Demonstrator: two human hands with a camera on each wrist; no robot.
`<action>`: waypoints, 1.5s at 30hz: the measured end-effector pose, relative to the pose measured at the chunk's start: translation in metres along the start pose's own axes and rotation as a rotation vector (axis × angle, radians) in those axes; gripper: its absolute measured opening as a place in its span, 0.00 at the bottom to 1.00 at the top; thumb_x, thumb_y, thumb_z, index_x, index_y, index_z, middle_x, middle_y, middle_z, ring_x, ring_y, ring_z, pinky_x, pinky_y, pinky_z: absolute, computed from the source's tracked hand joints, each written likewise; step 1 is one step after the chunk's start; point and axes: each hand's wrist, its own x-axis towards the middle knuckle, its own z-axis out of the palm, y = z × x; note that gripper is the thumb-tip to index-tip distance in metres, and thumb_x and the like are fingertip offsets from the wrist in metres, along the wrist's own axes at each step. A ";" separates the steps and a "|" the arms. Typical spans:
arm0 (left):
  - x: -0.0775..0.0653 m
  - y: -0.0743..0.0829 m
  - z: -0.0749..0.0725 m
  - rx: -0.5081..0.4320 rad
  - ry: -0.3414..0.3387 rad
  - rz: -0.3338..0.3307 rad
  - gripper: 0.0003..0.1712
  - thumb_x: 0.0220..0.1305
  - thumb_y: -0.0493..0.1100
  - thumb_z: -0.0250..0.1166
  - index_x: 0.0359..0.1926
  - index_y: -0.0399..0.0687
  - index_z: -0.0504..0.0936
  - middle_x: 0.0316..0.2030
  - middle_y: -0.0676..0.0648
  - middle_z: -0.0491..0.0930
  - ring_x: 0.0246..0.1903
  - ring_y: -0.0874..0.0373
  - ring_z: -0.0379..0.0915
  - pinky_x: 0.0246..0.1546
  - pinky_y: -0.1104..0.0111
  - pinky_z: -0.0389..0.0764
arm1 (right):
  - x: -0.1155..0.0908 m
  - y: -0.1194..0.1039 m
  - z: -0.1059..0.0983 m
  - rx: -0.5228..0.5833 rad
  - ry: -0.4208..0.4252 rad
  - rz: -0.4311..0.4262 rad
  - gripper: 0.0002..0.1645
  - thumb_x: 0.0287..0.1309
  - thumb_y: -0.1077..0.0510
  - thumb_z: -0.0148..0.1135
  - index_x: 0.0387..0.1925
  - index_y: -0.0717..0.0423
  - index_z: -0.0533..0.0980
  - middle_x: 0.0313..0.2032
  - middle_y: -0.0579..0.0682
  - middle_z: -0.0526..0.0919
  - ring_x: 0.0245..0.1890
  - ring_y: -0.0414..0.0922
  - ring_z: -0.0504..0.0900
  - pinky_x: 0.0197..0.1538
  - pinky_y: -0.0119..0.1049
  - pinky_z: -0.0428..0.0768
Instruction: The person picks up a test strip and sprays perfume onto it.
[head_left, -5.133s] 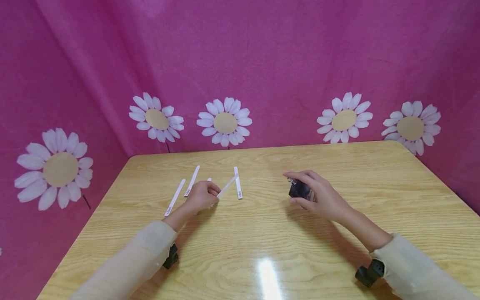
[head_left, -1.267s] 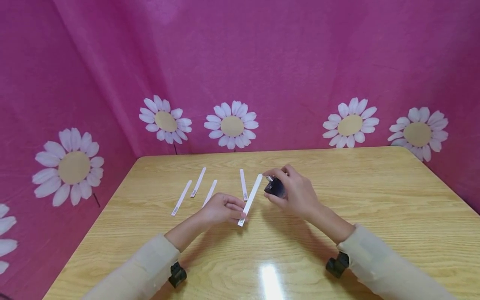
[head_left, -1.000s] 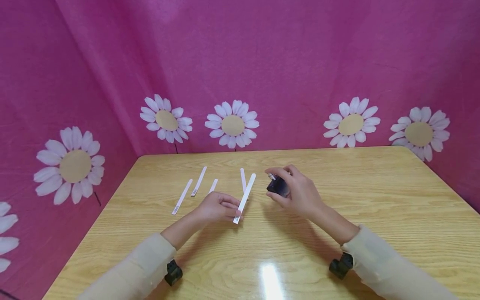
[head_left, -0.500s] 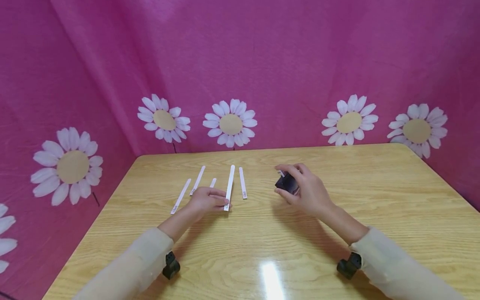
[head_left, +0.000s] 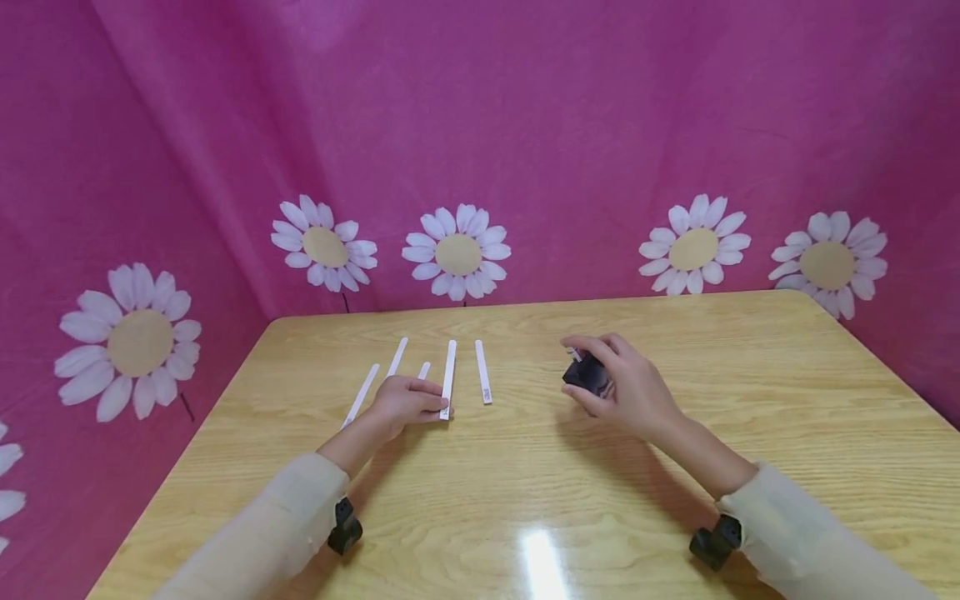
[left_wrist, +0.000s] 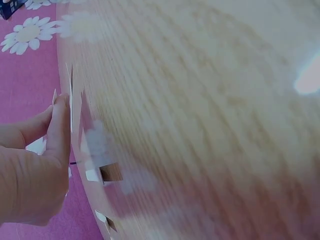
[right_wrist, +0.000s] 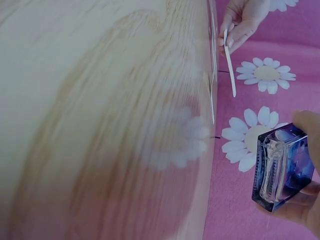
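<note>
My left hand (head_left: 405, 404) pinches the lower, printed end of a white paper test strip (head_left: 448, 375), whose rounded tip points away from me. Flat on the table, a similar strip (head_left: 482, 371) lies just right of it. Left of it are more, among them an outer strip (head_left: 362, 393), partly covered by my hand. My right hand (head_left: 637, 387) grips a dark square perfume bottle (head_left: 587, 375) above the table, index finger up at its sprayer. In the right wrist view the bottle (right_wrist: 282, 167) is clear, bluish glass, its base facing the camera.
The wooden table (head_left: 615, 517) carries a bright light reflection near its front. Behind and left of it hangs a magenta cloth (head_left: 555, 150) with printed daisies. A small black camera (head_left: 345, 527) is worn at the left wrist, another camera (head_left: 716, 542) at the right.
The held strip has moved left, away from the perfume bottle, to a place between the lying strips. My right hand has drawn back to the right with the bottle.
</note>
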 end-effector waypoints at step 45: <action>0.029 0.007 0.033 0.485 0.028 0.303 0.22 0.52 0.41 0.73 0.46 0.33 0.80 0.41 0.41 0.83 0.42 0.52 0.78 0.46 0.66 0.82 | 0.001 0.009 -0.006 0.005 0.034 -0.036 0.38 0.44 0.52 0.76 0.60 0.43 0.73 0.46 0.50 0.79 0.38 0.43 0.78 0.28 0.33 0.78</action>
